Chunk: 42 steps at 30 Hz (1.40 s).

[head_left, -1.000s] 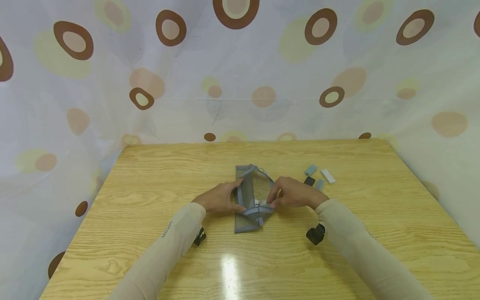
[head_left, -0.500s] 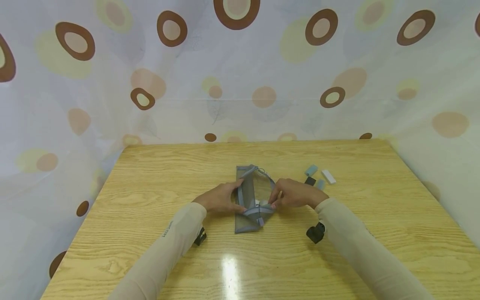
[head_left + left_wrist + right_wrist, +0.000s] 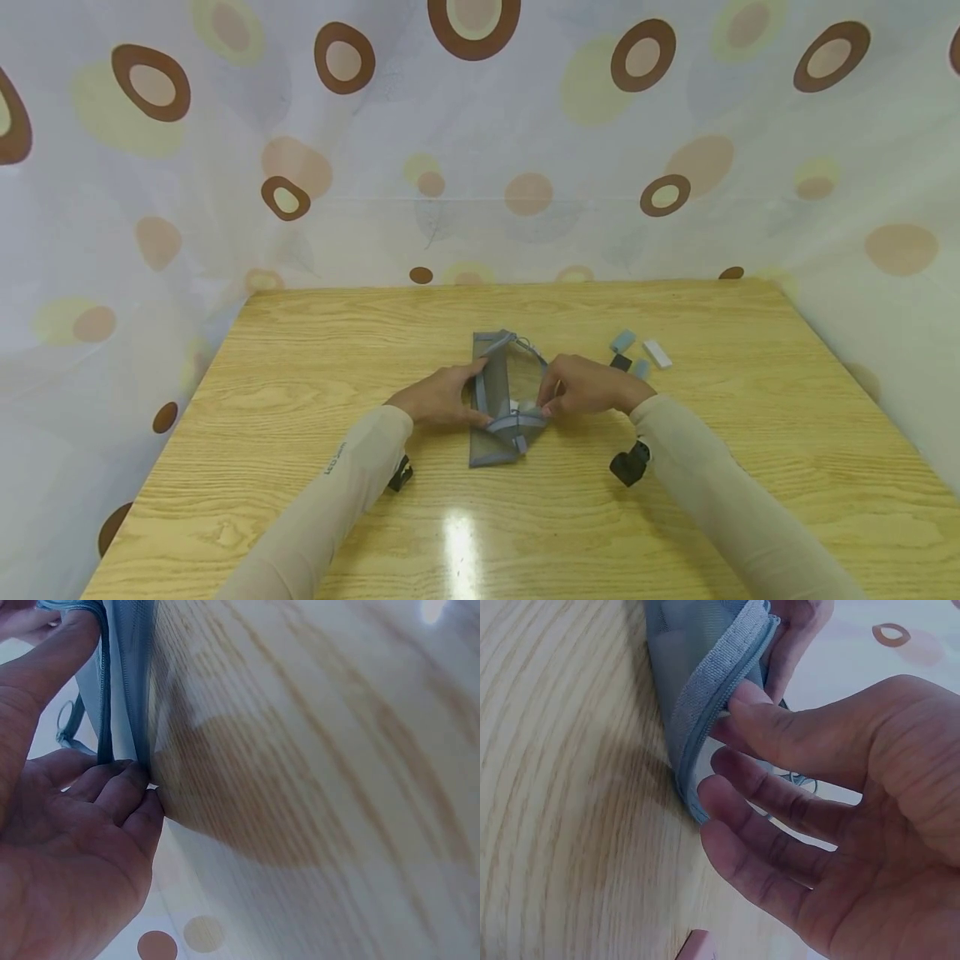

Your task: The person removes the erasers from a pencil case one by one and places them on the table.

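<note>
A grey mesh zip pouch (image 3: 495, 383) lies on the table with its mouth spread wide. My left hand (image 3: 438, 396) holds the left side of its mouth, thumb at the near rim and fingers farther up the edge. In the left wrist view, the zip edge (image 3: 105, 697) runs between thumb and fingers. My right hand (image 3: 592, 385) pinches the near right rim; in the right wrist view its thumb (image 3: 761, 724) presses on the zip edge (image 3: 720, 697), with the index finger partly hidden behind. Something small and white (image 3: 514, 406) shows inside the pouch.
Right of the pouch lie several small blocks: a teal one (image 3: 622, 340), a white one (image 3: 657, 353), a black one (image 3: 620, 362) and a blue-grey one (image 3: 641, 369). Patterned curtains (image 3: 480, 233) enclose the wooden table (image 3: 337, 333) at the back and sides.
Both hands stay at the pouch's mouth. My right hand and its wrist camera have shifted very slightly; the small blocks have stayed in place.
</note>
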Motion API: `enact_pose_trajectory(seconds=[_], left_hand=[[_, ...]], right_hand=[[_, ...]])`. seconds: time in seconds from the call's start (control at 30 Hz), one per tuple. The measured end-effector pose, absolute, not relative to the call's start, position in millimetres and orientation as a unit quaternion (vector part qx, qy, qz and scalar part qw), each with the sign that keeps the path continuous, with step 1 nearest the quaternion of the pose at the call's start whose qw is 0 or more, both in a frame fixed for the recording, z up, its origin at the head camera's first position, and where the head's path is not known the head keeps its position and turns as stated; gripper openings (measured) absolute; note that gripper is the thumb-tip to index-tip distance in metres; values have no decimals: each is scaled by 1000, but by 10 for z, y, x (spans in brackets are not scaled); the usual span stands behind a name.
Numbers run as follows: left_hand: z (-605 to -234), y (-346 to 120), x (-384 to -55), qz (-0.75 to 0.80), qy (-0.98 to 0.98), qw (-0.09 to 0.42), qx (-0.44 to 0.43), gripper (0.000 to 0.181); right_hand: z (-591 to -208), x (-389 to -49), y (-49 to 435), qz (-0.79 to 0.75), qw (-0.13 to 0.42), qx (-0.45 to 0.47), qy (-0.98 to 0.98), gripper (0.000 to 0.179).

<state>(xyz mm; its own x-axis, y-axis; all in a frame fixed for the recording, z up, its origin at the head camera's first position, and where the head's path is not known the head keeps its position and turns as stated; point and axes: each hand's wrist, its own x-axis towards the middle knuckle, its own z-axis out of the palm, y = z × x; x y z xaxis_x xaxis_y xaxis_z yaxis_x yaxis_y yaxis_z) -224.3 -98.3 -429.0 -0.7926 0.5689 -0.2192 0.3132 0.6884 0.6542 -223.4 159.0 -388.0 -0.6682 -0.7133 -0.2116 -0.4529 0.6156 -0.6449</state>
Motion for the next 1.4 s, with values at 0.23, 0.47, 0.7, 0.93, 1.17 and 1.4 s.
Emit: enact_pose_trajectory(seconds=[0.23, 0.47, 0.7, 0.93, 1.17, 1.4], left_hand=[[-4264, -976, -2224, 307, 897, 207, 243, 100], [-4269, -980, -2234, 301, 898, 205, 245, 100], [-4272, -983, -2235, 298, 900, 204, 245, 99], [-4273, -983, -2237, 293, 902, 205, 241, 98], [-4291, -980, -2234, 302, 898, 207, 243, 99], [-4295, -983, -2248, 299, 898, 206, 250, 99]], right_hand=[[-3865, -2240, 1594, -291, 226, -335, 867, 8], [-3915, -2272, 1630, -299, 230, -349, 858, 8], [-3931, -2271, 1640, -311, 232, -352, 852, 8], [-3930, -2254, 1635, -317, 233, -331, 858, 7], [-3923, -2260, 1653, -331, 233, -311, 860, 7], [-3948, -2258, 1683, -323, 231, -332, 856, 11]])
